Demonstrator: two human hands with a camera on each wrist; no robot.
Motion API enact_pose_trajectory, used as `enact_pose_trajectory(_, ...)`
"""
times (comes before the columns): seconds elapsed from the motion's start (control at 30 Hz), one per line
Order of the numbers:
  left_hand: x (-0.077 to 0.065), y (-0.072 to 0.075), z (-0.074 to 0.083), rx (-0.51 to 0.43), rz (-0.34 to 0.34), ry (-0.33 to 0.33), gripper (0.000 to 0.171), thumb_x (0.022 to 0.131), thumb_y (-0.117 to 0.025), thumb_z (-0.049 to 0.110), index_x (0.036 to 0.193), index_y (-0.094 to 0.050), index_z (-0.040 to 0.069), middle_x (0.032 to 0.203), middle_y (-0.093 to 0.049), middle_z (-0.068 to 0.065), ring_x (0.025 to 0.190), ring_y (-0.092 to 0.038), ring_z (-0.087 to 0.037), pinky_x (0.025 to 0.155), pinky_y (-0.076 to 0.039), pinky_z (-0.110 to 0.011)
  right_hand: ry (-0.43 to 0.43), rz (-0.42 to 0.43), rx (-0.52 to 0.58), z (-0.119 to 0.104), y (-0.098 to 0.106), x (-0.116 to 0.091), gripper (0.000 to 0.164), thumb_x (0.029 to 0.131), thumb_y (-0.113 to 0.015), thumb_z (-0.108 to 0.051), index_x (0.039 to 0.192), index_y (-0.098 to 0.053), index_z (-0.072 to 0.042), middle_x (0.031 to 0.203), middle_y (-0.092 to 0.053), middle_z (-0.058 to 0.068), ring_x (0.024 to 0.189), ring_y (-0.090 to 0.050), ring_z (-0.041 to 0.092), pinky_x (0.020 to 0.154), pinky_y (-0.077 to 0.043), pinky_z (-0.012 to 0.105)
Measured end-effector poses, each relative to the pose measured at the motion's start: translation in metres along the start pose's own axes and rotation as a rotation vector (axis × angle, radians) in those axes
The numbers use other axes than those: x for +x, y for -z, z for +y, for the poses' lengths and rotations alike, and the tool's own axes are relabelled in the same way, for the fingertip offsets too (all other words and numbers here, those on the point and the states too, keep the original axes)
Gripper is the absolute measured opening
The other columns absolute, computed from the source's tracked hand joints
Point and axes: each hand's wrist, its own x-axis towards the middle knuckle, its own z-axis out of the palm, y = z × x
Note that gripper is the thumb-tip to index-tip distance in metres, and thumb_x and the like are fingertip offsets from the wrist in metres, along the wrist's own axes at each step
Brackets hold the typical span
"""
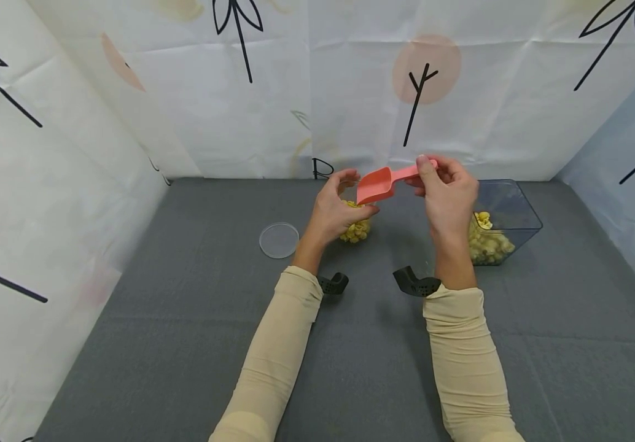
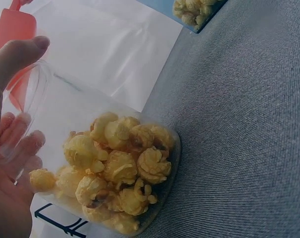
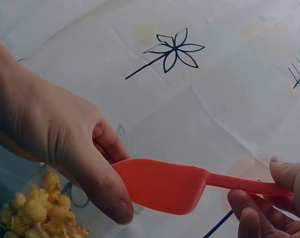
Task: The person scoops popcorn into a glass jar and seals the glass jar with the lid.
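Note:
My right hand (image 1: 449,191) pinches the handle of a pink-red plastic scoop (image 1: 376,185) between thumb and fingers. The scoop's blade is tilted over the mouth of a clear jar (image 2: 83,101), and no popcorn shows in it. Yellow popcorn (image 2: 118,166) fills the lower part of the jar, which stands on the table. Around the jar's rim, my left hand (image 1: 335,205) holds it with the thumb on one side and fingers on the other. In the head view that hand hides much of the jar's upper part.
A clear round lid (image 1: 279,240) lies flat on the grey table (image 1: 212,294), left of the jar. To the right stands a transparent bin (image 1: 508,212) with more popcorn (image 1: 489,245) inside. Behind the table hangs a white printed cloth (image 1: 350,92).

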Motion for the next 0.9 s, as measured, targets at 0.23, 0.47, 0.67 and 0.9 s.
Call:
enact_pose_trajectory(0.23, 0.001, 0.003, 0.002, 0.038, -0.022, 0.025, 0.089, 0.075, -0.092, 0.038, 0.148, -0.046, 0.019, 0.143, -0.056, 0.005, 0.137, -0.052, -0.018, 0.108, -0.049, -0.045, -0.003, -0.001, -0.014, 0.003, 0.002, -0.001, 0.038, 0.094, -0.075, -0.022, 0.121, -0.07, 0.005, 0.086, -0.073, 0.0, 0.067, -0.073, 0.005, 0.064, -0.056, 0.015)
enact_pose_trajectory(0.47, 0.0, 0.004, 0.006, 0.149, -0.036, 0.058, 0.094, 0.075, -0.091, 0.044, 0.152, -0.043, 0.021, 0.148, -0.054, 0.006, 0.138, -0.05, -0.014, 0.106, -0.051, -0.043, -0.009, 0.026, 0.03, 0.003, 0.003, -0.001, 0.042, 0.095, -0.073, -0.021, 0.123, -0.067, 0.01, 0.084, -0.072, 0.003, 0.065, -0.073, 0.005, 0.063, -0.057, 0.016)
enact_pose_trajectory(0.67, -0.002, 0.004, 0.011, 0.236, -0.034, 0.037, 0.096, 0.076, -0.088, 0.049, 0.155, -0.04, 0.021, 0.153, -0.049, 0.006, 0.143, -0.045, -0.018, 0.114, -0.045, -0.047, -0.027, 0.082, 0.057, 0.001, 0.008, 0.003, 0.04, 0.094, -0.074, -0.02, 0.121, -0.068, 0.009, 0.084, -0.071, 0.004, 0.064, -0.073, 0.007, 0.061, -0.056, 0.016)
enact_pose_trajectory(0.9, -0.001, 0.004, 0.016, 0.29, 0.007, -0.013, 0.092, 0.078, -0.085, 0.054, 0.154, -0.041, 0.025, 0.154, -0.046, 0.006, 0.144, -0.043, -0.018, 0.114, -0.043, -0.046, -0.016, 0.121, 0.066, -0.004, 0.015, 0.008, 0.03, 0.094, -0.074, -0.018, 0.115, -0.07, 0.004, 0.083, -0.07, 0.004, 0.065, -0.073, 0.007, 0.061, -0.055, 0.016)
